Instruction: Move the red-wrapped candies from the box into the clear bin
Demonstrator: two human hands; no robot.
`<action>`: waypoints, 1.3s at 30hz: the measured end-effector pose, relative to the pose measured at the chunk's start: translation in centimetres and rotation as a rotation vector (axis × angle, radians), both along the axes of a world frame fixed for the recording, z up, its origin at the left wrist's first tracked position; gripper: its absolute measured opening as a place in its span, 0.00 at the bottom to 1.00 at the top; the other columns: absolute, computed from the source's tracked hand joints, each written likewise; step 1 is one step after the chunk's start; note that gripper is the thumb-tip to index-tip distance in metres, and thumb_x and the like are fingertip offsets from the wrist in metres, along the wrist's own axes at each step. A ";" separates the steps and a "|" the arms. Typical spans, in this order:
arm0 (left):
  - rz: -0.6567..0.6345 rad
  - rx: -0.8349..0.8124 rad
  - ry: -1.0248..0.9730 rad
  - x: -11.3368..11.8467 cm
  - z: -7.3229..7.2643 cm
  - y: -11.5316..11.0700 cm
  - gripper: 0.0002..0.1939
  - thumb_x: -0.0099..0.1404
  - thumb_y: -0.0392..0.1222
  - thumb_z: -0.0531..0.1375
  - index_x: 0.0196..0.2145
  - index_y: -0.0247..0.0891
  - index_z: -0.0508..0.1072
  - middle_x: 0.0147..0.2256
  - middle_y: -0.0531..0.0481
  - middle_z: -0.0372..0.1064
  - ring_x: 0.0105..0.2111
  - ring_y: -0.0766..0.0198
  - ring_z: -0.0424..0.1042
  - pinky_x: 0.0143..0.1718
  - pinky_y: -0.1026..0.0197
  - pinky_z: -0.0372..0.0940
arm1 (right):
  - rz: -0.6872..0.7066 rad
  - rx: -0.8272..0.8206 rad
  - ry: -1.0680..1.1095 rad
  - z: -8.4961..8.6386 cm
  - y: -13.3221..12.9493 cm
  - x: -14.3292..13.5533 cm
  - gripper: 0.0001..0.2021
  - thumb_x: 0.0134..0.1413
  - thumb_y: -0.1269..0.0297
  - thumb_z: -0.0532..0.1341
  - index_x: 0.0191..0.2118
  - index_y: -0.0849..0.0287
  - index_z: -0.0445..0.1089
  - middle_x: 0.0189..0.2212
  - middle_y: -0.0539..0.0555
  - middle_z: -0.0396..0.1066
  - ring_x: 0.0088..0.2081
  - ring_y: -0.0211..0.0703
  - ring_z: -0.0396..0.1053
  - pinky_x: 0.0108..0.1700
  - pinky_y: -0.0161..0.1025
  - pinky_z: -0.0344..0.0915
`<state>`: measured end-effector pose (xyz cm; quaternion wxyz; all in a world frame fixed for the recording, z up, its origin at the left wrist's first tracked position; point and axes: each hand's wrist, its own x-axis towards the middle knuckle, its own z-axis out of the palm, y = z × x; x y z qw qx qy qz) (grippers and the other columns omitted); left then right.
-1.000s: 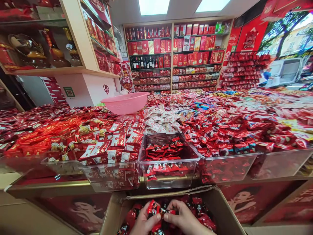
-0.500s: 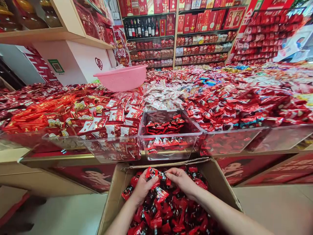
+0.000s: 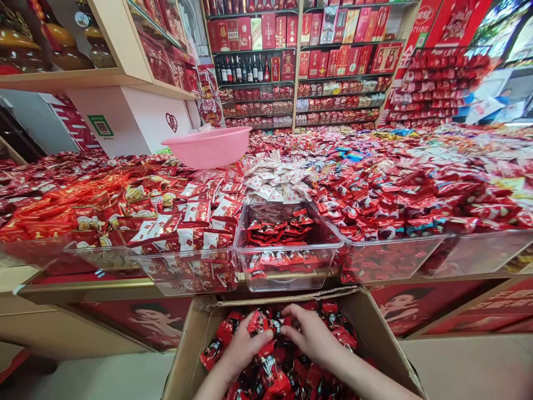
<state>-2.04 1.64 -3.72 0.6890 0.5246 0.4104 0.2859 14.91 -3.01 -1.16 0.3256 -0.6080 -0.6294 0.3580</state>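
Red and black candy packets (image 3: 300,372) fill an open cardboard box (image 3: 187,339) below the counter. Inside the box, my left hand (image 3: 245,344) is closed around red packets, its thumb pressed on top. Close at its right, my right hand (image 3: 306,333) pinches a small red and black packet (image 3: 275,323) between thumb and fingers. Just beyond the box stands a clear plastic bin (image 3: 289,255), partly filled with flat red packets. White packets (image 3: 277,178) are heaped behind that bin.
Clear bins heaped with red candy packets (image 3: 387,205) line the counter on both sides. A pink basket (image 3: 208,147) rests on the heap at back left. Shelves of bottles and red boxes (image 3: 268,33) stand behind. A wooden cabinet (image 3: 137,78) juts out at upper left.
The view has tilted up, so the counter and box appear lower. Both hands remain close together over the packets, with the right hand's fingers more curled.
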 end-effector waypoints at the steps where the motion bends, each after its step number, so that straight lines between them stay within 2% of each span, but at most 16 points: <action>1: 0.003 0.027 0.043 0.0 -0.3 -0.1 0.20 0.47 0.43 0.61 0.39 0.35 0.65 0.33 0.48 0.70 0.34 0.60 0.67 0.39 0.59 0.60 | 0.006 0.059 -0.133 0.3 -0.3 -0.2 0.09 0.46 0.68 0.53 0.36 0.58 0.63 0.32 0.53 0.63 0.34 0.40 0.61 0.37 0.36 0.58; 3: 0.022 0.095 0.141 0.1 -0.9 -0.2 0.22 0.47 0.45 0.61 0.40 0.34 0.65 0.37 0.46 0.69 0.38 0.58 0.65 0.42 0.58 0.57 | 0.068 0.106 -0.248 0.6 -0.9 -0.7 0.12 0.44 0.72 0.53 0.39 0.57 0.62 0.37 0.54 0.60 0.38 0.40 0.60 0.40 0.35 0.56; 6: -0.037 0.140 0.216 0.1 -1.6 -0.5 0.22 0.46 0.48 0.61 0.38 0.34 0.67 0.35 0.47 0.69 0.37 0.56 0.65 0.41 0.58 0.57 | 0.201 0.065 -0.201 0.4 -1.5 -1.5 0.21 0.37 0.71 0.58 0.43 0.57 0.59 0.39 0.53 0.59 0.39 0.40 0.59 0.41 0.33 0.56; 8: -0.072 0.134 0.214 0.1 -1.7 -0.6 0.23 0.45 0.49 0.61 0.38 0.34 0.67 0.34 0.48 0.69 0.36 0.57 0.65 0.40 0.59 0.57 | 0.216 0.069 -0.196 -0.1 -1.4 -1.8 0.25 0.35 0.72 0.58 0.45 0.57 0.58 0.39 0.53 0.59 0.41 0.41 0.58 0.43 0.33 0.55; 12: -0.113 0.085 0.148 0.1 -0.9 -0.7 0.23 0.46 0.48 0.61 0.39 0.35 0.66 0.34 0.49 0.68 0.38 0.59 0.64 0.41 0.62 0.56 | 0.186 0.103 -0.300 -0.7 -0.9 -1.6 0.17 0.40 0.77 0.50 0.40 0.59 0.62 0.36 0.53 0.63 0.39 0.40 0.59 0.41 0.33 0.55; 14: -0.134 0.090 0.083 0.1 -0.4 -0.6 0.19 0.49 0.49 0.59 0.37 0.34 0.66 0.31 0.51 0.68 0.35 0.62 0.64 0.38 0.63 0.57 | 0.169 0.081 -0.404 0.6 -0.8 -1.2 0.15 0.40 0.78 0.48 0.35 0.60 0.64 0.33 0.54 0.65 0.36 0.40 0.60 0.38 0.33 0.56; 16: -0.095 0.106 0.062 0.0 -0.2 -0.3 0.16 0.52 0.50 0.56 0.32 0.34 0.67 0.28 0.52 0.67 0.31 0.64 0.64 0.36 0.64 0.58 | 0.182 0.056 -0.492 3.5 -1.1 -0.6 0.13 0.38 0.79 0.49 0.31 0.61 0.64 0.30 0.55 0.66 0.34 0.41 0.61 0.35 0.33 0.57; 19: 0.047 0.073 0.092 -0.2 -0.5 0.2 0.17 0.51 0.52 0.56 0.32 0.35 0.67 0.28 0.52 0.68 0.33 0.62 0.65 0.37 0.63 0.59 | 0.315 0.105 -0.416 10.5 -2.2 0.6 0.11 0.37 0.78 0.50 0.28 0.60 0.64 0.28 0.52 0.66 0.30 0.36 0.61 0.32 0.30 0.57; 21: 0.087 0.057 0.092 -0.3 -0.8 0.4 0.20 0.50 0.52 0.56 0.36 0.35 0.67 0.31 0.50 0.69 0.37 0.59 0.65 0.40 0.61 0.58 | 0.388 0.215 -0.296 15.5 -2.4 1.4 0.10 0.42 0.76 0.50 0.31 0.59 0.64 0.28 0.49 0.65 0.29 0.33 0.61 0.31 0.28 0.57; 23: 0.074 0.066 0.094 -0.4 -0.9 0.4 0.21 0.50 0.52 0.57 0.37 0.35 0.68 0.35 0.48 0.70 0.40 0.57 0.64 0.42 0.60 0.57 | 0.360 0.409 -0.298 19.5 -1.2 2.0 0.09 0.46 0.74 0.50 0.33 0.58 0.63 0.29 0.49 0.65 0.29 0.32 0.61 0.32 0.28 0.57; 24: 0.058 0.071 0.102 -0.4 -0.9 0.4 0.21 0.49 0.51 0.57 0.38 0.34 0.68 0.37 0.48 0.69 0.41 0.57 0.64 0.44 0.60 0.56 | 0.318 0.517 -0.352 20.9 0.0 2.2 0.07 0.47 0.72 0.50 0.33 0.59 0.62 0.29 0.49 0.65 0.30 0.33 0.60 0.33 0.29 0.57; 26: 0.037 0.078 0.136 -0.4 -0.7 0.2 0.22 0.48 0.51 0.58 0.39 0.35 0.68 0.41 0.47 0.68 0.44 0.56 0.62 0.46 0.60 0.54 | 0.220 0.703 -0.536 22.2 3.5 2.4 0.05 0.47 0.71 0.51 0.31 0.60 0.62 0.29 0.51 0.64 0.32 0.35 0.60 0.35 0.32 0.56; 28: 0.027 0.097 0.169 -0.5 -0.6 0.1 0.24 0.48 0.51 0.58 0.41 0.35 0.67 0.43 0.46 0.66 0.45 0.55 0.61 0.48 0.58 0.53 | 0.166 0.778 -0.766 22.0 7.6 2.3 0.03 0.47 0.70 0.51 0.29 0.62 0.61 0.27 0.53 0.63 0.32 0.37 0.59 0.35 0.34 0.55; 32: -0.033 0.117 0.132 -0.7 -0.7 0.1 0.24 0.50 0.50 0.57 0.42 0.34 0.66 0.44 0.45 0.66 0.45 0.57 0.62 0.48 0.58 0.53 | 0.210 0.684 -1.133 19.9 14.1 2.1 0.05 0.49 0.72 0.49 0.32 0.63 0.60 0.30 0.56 0.63 0.32 0.40 0.61 0.30 0.34 0.56; 35: -0.032 0.103 0.097 -0.8 -1.1 0.2 0.24 0.49 0.52 0.58 0.42 0.34 0.66 0.43 0.45 0.67 0.43 0.56 0.64 0.47 0.58 0.55 | 0.265 0.560 -1.234 18.3 16.0 2.0 0.08 0.52 0.71 0.46 0.36 0.62 0.59 0.33 0.57 0.62 0.32 0.40 0.63 0.29 0.34 0.56; 39: -0.012 0.080 0.115 -0.7 -1.1 0.1 0.26 0.46 0.53 0.59 0.40 0.35 0.67 0.41 0.45 0.69 0.42 0.54 0.65 0.46 0.55 0.55 | 0.268 0.468 -1.178 16.8 16.3 2.3 0.10 0.53 0.71 0.44 0.39 0.63 0.59 0.34 0.58 0.62 0.32 0.40 0.63 0.30 0.34 0.56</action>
